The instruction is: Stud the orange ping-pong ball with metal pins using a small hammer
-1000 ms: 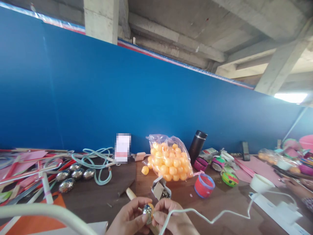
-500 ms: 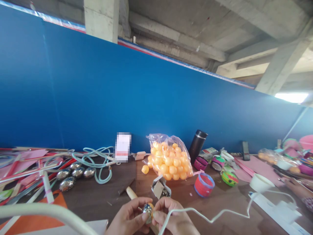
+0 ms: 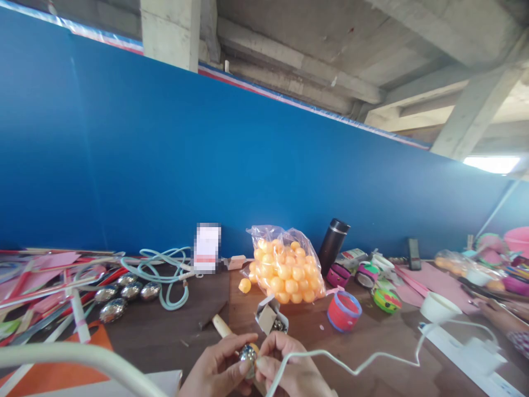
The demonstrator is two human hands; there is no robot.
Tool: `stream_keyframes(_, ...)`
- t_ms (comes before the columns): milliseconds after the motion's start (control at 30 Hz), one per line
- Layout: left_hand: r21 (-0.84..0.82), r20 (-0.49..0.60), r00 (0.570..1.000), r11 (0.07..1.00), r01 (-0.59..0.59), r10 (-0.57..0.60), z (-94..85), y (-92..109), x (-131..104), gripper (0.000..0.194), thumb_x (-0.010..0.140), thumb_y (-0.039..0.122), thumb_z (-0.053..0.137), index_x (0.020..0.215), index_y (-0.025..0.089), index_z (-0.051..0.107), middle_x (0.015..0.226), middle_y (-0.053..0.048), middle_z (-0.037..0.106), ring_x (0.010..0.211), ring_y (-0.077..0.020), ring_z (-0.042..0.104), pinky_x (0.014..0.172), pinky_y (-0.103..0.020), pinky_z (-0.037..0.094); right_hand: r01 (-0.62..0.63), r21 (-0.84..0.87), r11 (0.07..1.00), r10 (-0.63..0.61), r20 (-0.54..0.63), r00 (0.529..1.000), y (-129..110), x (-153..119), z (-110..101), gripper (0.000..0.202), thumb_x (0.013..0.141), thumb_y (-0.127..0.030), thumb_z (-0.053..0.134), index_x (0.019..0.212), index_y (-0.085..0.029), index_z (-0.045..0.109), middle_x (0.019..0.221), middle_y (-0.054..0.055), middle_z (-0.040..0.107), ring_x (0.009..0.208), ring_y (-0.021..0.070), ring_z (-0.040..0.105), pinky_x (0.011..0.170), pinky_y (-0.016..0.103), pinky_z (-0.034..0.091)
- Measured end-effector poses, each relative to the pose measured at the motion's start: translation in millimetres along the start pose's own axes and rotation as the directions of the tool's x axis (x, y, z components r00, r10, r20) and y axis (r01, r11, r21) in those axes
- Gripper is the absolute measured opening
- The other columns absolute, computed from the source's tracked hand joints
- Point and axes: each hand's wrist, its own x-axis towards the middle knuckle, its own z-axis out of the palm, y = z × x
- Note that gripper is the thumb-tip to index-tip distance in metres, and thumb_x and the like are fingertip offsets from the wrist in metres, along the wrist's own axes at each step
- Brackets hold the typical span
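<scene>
At the near edge of the table, my left hand (image 3: 223,366) grips an orange ball partly covered with silver tacks (image 3: 248,354), its fingers curled around the left side. My right hand (image 3: 287,364) is closed in a pinch against the ball's right side; whatever its fingertips hold is hidden. Just beyond the hands lies an open small box (image 3: 270,315) with shiny tacks in it. A hammer (image 3: 221,325) with a pale handle rests behind my left hand. Farther back sits a clear bag of orange balls (image 3: 289,273), with one loose orange ball (image 3: 244,285) beside it.
Several silver-covered balls (image 3: 130,291) lie at left near a pale blue cable (image 3: 173,298). A red round container (image 3: 344,311), a black flask (image 3: 334,242) and a power strip (image 3: 467,358) stand to the right. A white cord (image 3: 355,372) crosses in front of my right hand.
Almost nothing differs. Both hands stay on the tack-covered ball, with only a slight shift of the fingers and of the view.
</scene>
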Motion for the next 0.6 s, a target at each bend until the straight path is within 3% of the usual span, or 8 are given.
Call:
stream_keyframes(300,0.016,-0.061,0.998,1.0,-0.018,0.019,4.9,9.3,-4.3,0.044,0.059,0.048,0.069,0.095,0.022,0.071,0.088,-0.008,0.068,0.082,-0.0282,0.062,0.064,-0.031,0.052,0.003,0.003,1.0,-0.003,0.004,1.0,4.2,1.2,0.7,0.03,0.069,-0.041,0.065,0.073,-0.017,0.048,0.05,-0.005,0.055,0.038,0.0028,0.043,0.04,0.017,0.026)
stream_keyframes(433,0.032,-0.016,1.0,0.999,-0.008,0.008,6.3,17.7,-7.0,0.042,0.061,0.046,0.069,0.095,0.021,0.071,0.092,-0.01,0.066,0.082,-0.0286,0.062,0.064,-0.032,0.052,0.0,0.01,1.0,0.0,0.021,1.0,-2.4,0.3,2.7,0.037,0.064,-0.045,0.067,0.077,-0.018,0.046,0.05,-0.006,0.054,0.036,0.0035,0.044,0.038,0.017,0.026)
stream_keyframes(600,0.001,0.011,0.999,0.999,-0.036,0.036,6.0,11.2,-4.9,0.042,0.063,0.046,0.067,0.097,0.022,0.07,0.084,-0.008,0.064,0.074,-0.0255,0.062,0.06,-0.031,0.051,-0.001,0.013,1.0,0.001,0.027,1.0,-6.1,0.4,3.6,0.042,0.059,-0.049,0.069,0.078,-0.019,0.045,0.049,-0.008,0.053,0.034,0.0039,0.043,0.039,0.019,0.031)
